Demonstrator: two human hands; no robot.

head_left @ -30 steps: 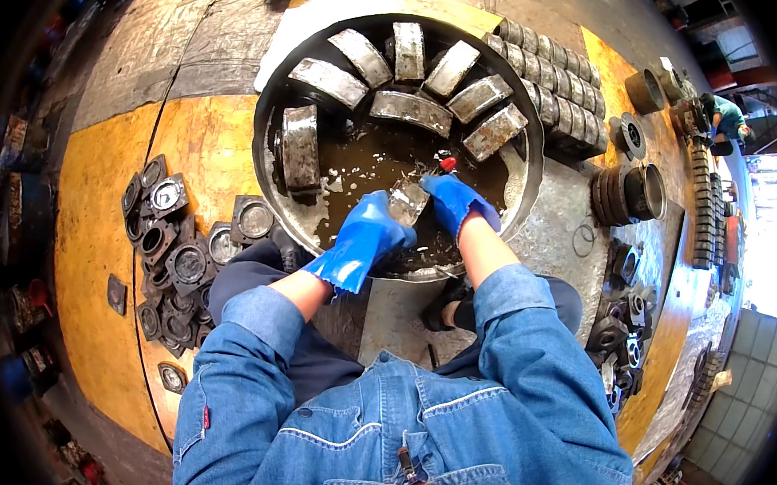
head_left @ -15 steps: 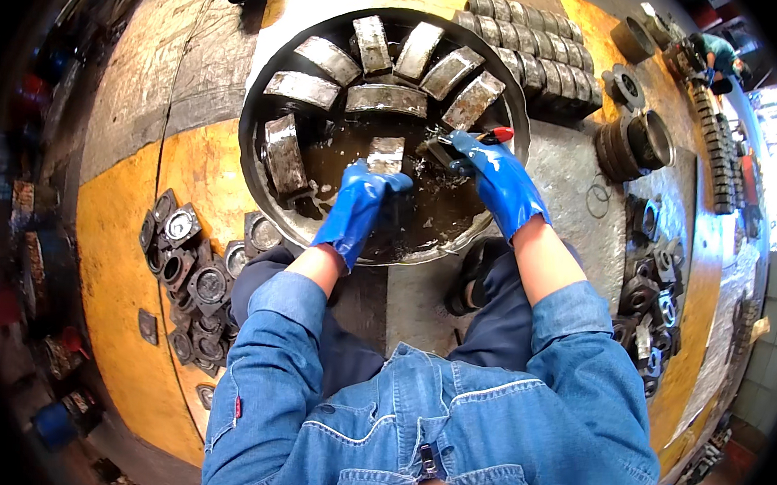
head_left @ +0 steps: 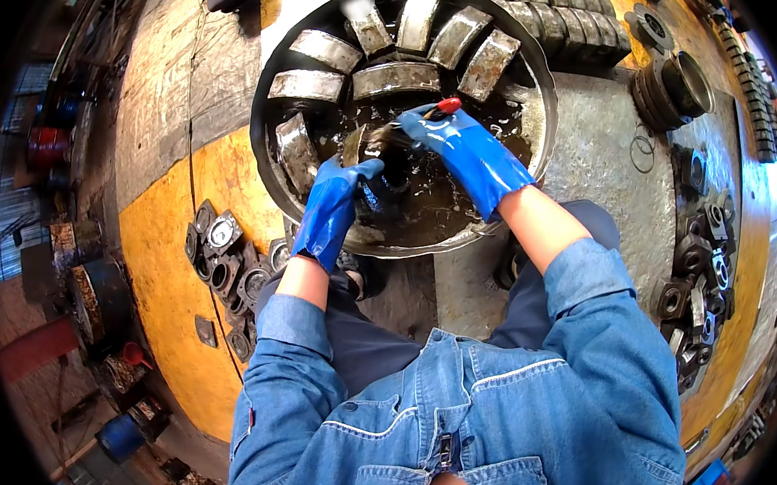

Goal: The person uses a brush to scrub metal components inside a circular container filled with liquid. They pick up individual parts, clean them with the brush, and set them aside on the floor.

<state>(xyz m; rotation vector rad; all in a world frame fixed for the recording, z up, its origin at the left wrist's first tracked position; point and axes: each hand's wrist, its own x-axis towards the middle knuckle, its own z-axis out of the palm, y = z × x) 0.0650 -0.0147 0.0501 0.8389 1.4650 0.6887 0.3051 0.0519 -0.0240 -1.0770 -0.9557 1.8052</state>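
Both my hands wear blue rubber gloves and reach into a round metal basin (head_left: 539, 101) of dark liquid. My left hand (head_left: 333, 205) grips a grey metal block (head_left: 353, 144) held on edge in the liquid. My right hand (head_left: 465, 149) holds a brush with a red handle end (head_left: 448, 106), its bristles against the block. Several wet grey metal blocks (head_left: 397, 79) lie fanned around the far half of the basin.
Dark round metal housings (head_left: 227, 264) lie on the yellow floor at left. More housings (head_left: 699, 261) sit at right, stacked rings (head_left: 674, 87) at upper right, and a row of blocks (head_left: 563, 9) behind the basin. My knees are just below the basin.
My view has shifted closer to the basin. My right hand has swung left with the brush onto the block, which my left hand has tilted on edge.
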